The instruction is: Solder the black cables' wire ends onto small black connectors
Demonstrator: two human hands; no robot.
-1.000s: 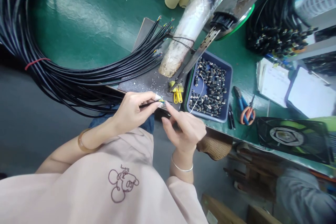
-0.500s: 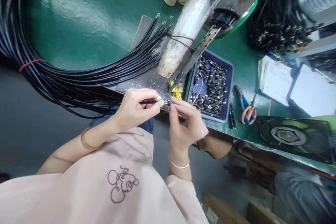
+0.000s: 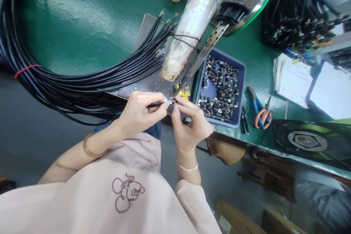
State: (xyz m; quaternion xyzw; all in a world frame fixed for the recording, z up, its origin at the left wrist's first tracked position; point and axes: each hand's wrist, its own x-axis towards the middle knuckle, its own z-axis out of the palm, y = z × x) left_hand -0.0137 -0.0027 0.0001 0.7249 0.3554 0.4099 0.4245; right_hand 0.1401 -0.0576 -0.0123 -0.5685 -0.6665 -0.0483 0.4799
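My left hand [image 3: 144, 111] is closed, pinching a black cable [image 3: 157, 105] near its end between thumb and fingers. Small bared wires and metal bits at the cable's tip lie between my two hands, too small to make out fully. My right hand [image 3: 190, 120] is closed in a pinch on a thin silvery solder wire [image 3: 200, 98], which runs back over the blue tray [image 3: 241, 91]. Just above my fingertips is the tip end of a mounted soldering iron [image 3: 204, 56], beside a yellow piece [image 3: 184, 92].
Black connectors [image 3: 222, 108] fill much of the tray. A bundle of black cables [image 3: 74, 80] curves in from the left. A pale duct [image 3: 181, 40] hangs over the grey board [image 3: 141, 40]. Pliers [image 3: 259, 109], papers [image 3: 292, 78] and a fan [image 3: 307, 140] are on the right.
Both hands have shifted slightly up, bringing the cable tip closer to the iron. The solder wire in the tray lies in a different curve. The view has moved a little.
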